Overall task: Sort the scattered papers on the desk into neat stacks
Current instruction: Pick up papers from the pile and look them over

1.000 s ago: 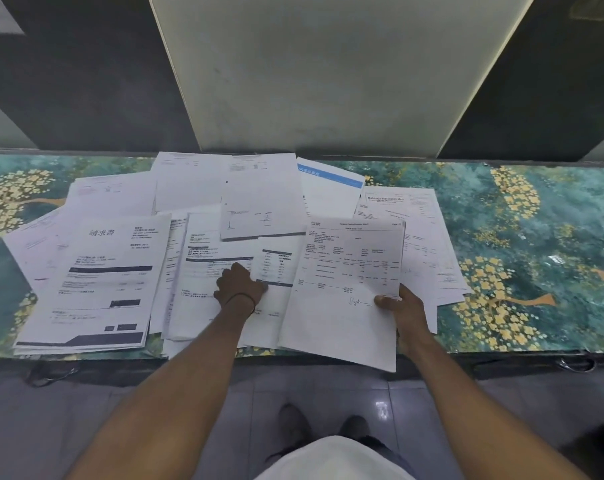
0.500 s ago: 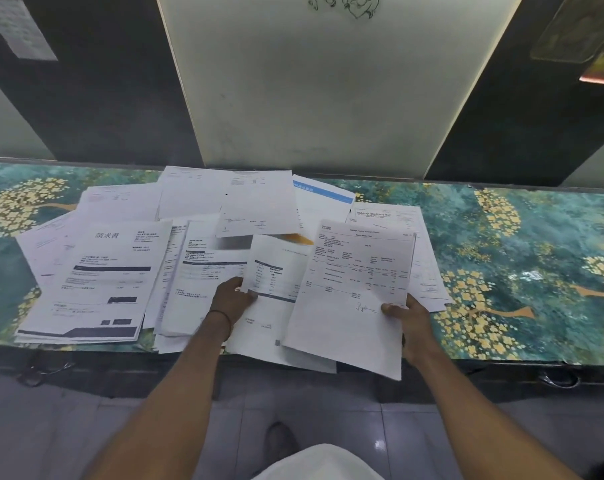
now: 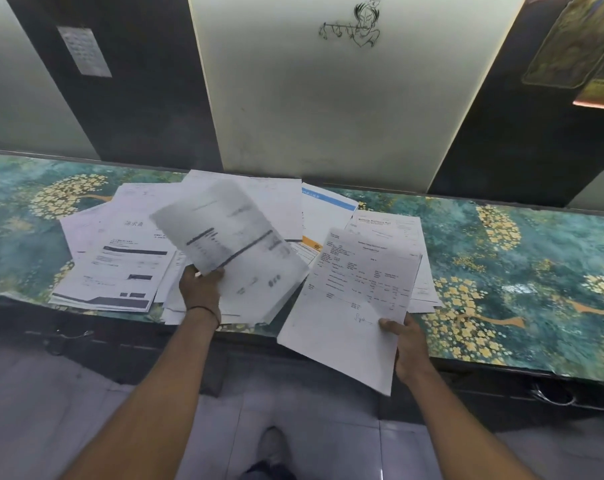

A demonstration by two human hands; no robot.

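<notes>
Left hand [image 3: 200, 289] grips blurred sheet [image 3: 224, 230] above front edge of desk [image 3: 501, 271] — just left of signed sheet [image 3: 356, 299] pinched by right hand [image 3: 406, 341].

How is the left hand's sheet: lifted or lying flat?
Lifted: the left hand grips the blurred sheet by its lower edge, above the pile.

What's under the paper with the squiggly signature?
Peeking out beneath the signed white sheet held by the right hand: a white letterhead page and an orange-edged paper. Their lower parts, and anything else there, are covered.
</notes>
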